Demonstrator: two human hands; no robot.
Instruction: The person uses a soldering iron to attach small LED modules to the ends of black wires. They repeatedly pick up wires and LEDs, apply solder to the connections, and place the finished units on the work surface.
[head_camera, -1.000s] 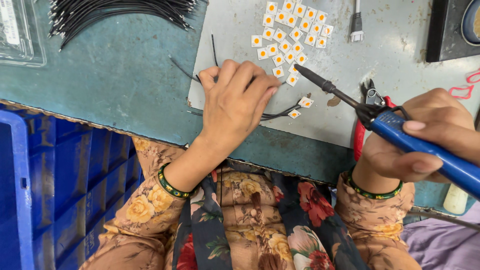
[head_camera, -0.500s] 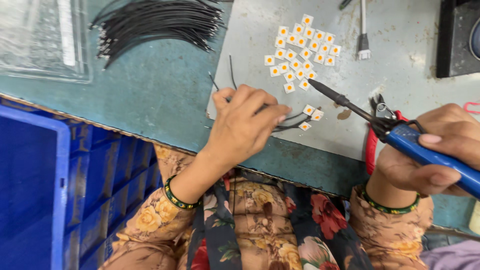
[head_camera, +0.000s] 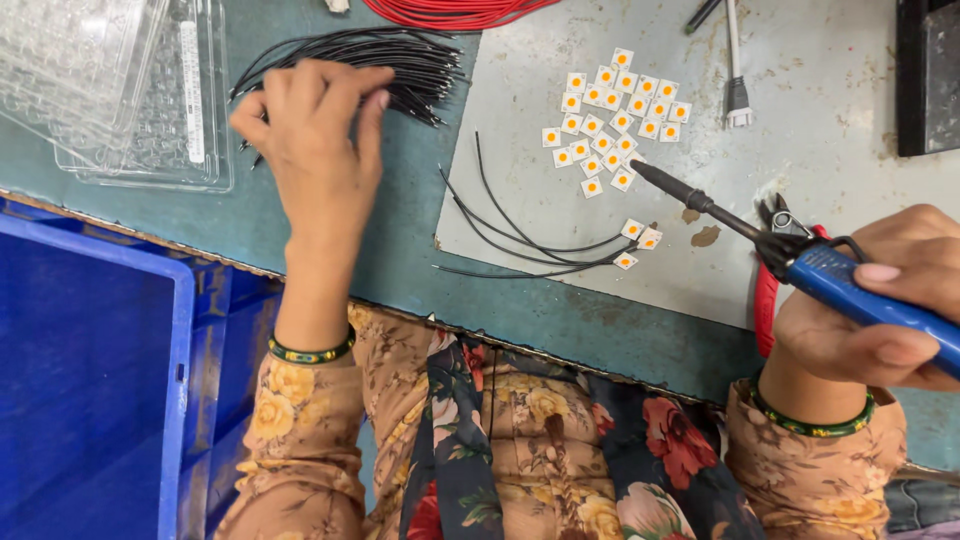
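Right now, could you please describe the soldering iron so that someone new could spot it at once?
Start at the grey mat on the teal bench. At its right edge the right hand grips a blue-handled soldering iron, whose dark shaft points left towards three small white squares with black wires attached. Unlike the red-handled cutters lying beside it, it is held and tapers to a thin tip.

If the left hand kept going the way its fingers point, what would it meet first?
The left hand points up and right, its fingertips already at the bundle of black wires. That bundle comes first; beyond it lie the red wires. Whether the fingers touch it yet is hard to tell.
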